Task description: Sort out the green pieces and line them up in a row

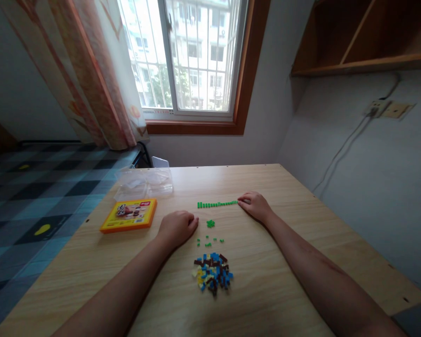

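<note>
My right hand point(255, 206) rests on the table with thumb and fingertips pinched at the right end of a row of small green building bricks point(215, 204). The row's larger pieces are at its left end. My left hand point(177, 228) lies on the table with curled fingers, and nothing shows in it. Just right of it is a small heap of green bricks point(210, 224). Several loose green bits point(208, 245) are scattered nearer me. Closer still sits a mixed pile of blue, brown, yellow and cream bricks point(214, 274).
On the left of the wooden table point(266, 290) lies a yellow-orange box point(129, 216) with a printed picture. Behind it stands a clear plastic container point(145, 182). A bed with a checked cover point(52, 187) adjoins on the left. A cable point(344, 145) hangs along the right wall.
</note>
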